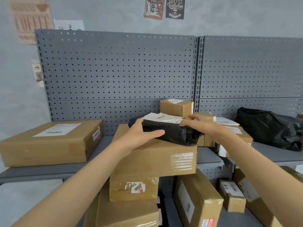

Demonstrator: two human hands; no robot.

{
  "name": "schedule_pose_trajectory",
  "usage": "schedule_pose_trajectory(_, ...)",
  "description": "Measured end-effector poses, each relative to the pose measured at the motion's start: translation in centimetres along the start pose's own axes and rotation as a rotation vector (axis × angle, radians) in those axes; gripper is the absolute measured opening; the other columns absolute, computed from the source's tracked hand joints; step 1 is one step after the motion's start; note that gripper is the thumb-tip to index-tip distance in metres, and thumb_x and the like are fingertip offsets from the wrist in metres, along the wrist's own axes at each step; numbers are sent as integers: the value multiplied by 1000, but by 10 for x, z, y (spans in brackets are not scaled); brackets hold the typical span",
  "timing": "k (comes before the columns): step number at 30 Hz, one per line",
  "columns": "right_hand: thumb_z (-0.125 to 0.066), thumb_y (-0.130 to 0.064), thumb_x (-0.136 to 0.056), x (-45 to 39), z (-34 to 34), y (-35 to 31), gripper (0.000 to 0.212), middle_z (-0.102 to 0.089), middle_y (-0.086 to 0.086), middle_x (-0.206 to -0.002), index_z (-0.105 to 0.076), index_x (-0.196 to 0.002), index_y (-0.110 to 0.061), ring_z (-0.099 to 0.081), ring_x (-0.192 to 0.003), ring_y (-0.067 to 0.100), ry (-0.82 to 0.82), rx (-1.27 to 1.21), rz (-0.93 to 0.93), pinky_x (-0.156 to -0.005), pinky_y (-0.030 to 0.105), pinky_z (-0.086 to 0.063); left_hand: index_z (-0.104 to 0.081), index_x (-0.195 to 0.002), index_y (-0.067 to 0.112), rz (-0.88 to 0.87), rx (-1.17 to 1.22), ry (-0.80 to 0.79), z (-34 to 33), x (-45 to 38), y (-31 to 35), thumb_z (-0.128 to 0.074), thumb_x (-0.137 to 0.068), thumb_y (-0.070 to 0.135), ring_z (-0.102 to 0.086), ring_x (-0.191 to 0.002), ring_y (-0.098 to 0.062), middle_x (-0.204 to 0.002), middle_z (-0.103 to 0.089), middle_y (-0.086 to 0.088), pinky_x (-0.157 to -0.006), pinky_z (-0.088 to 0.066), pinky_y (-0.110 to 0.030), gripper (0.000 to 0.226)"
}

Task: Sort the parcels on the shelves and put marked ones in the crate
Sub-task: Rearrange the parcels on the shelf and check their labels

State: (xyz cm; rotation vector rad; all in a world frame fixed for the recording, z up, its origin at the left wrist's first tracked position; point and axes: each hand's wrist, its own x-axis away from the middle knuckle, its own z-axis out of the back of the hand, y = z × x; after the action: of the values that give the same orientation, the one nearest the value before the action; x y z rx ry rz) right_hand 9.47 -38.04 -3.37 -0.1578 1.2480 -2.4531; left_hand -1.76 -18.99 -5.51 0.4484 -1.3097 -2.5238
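A black plastic-wrapped parcel [170, 132] with a white shipping label on top lies on a large cardboard box [157, 158] at the shelf's front. My left hand [139, 136] cups its left end, thumb on the front face. My right hand [198, 122] rests on its right top edge, fingers pointing left. Both hands are in contact with the parcel. No crate is in view.
A flat cardboard box [47, 141] sits on the grey shelf [32, 172] at left. A small box [177, 107] stands behind, a black bag [270, 128] lies at right. Several taped boxes [196, 203] crowd the lower shelf. A pegboard [114, 68] backs the shelf.
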Motion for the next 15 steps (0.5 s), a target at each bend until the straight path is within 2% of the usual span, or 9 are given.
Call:
schedule_pose_trajectory(2, -70, -54, -71, 2, -1, -5, 79, -47, 2, -120, -41, -138, -24, -46, -100, 17, 10, 3, 39, -71, 25, -41, -16, -148, 28, 22, 50, -27, -2, 6, 3, -67, -70, 60, -41, -129, -16, -146, -40, 0, -86, -31, -22, 99)
schedule_pose_trajectory(5, -67, -58, -73, 6, -9, -13, 71, -55, 4, -123, -51, -130, -18, -51, -106, 20, 85, 30, 114, -78, 28, -42, -16, -148, 28, 30, 95, -25, -5, 12, 5, -66, -69, 63, -44, -126, -14, -142, -45, 1, -86, -32, -23, 100)
schedule_pose_trajectory(8, -63, -50, -80, 13, -18, -16, 57, -57, 4, -125, -54, -126, -19, -52, -115, 25, 210, 118, 189, -93, 42, -47, -19, -146, 27, 39, 113, 5, -3, 13, 6, -64, -68, 65, -48, -120, -12, -133, -51, 6, -82, -32, -21, 97)
schedule_pose_trajectory(10, -64, -47, -81, 15, -21, -17, 50, -57, 4, -125, -57, -123, -22, -53, -114, 26, 282, 188, 215, -92, 42, -47, -20, -146, 27, 51, 138, 7, 0, 11, 6, -65, -65, 67, -49, -119, -12, -132, -51, 7, -85, -31, -22, 100)
schedule_pose_trajectory(12, -64, -51, -78, 13, -21, -16, 55, -48, 9, -131, -53, -125, -26, -46, -120, 30, 304, 294, 166, -96, 42, -43, -20, -146, 28, 61, 137, 13, 1, 8, 6, -64, -61, 71, -47, -123, -13, -137, -48, 5, -89, -31, -25, 105)
schedule_pose_trajectory(15, -63, -62, -72, 5, -19, -12, 78, -38, 11, -143, -40, -137, -27, -35, -131, 32, 164, 264, 31, -106, 45, -33, -19, -146, 30, 75, 121, 13, 0, 5, 2, -65, -60, 71, -42, -128, -17, -143, -42, 3, -93, -30, -26, 106)
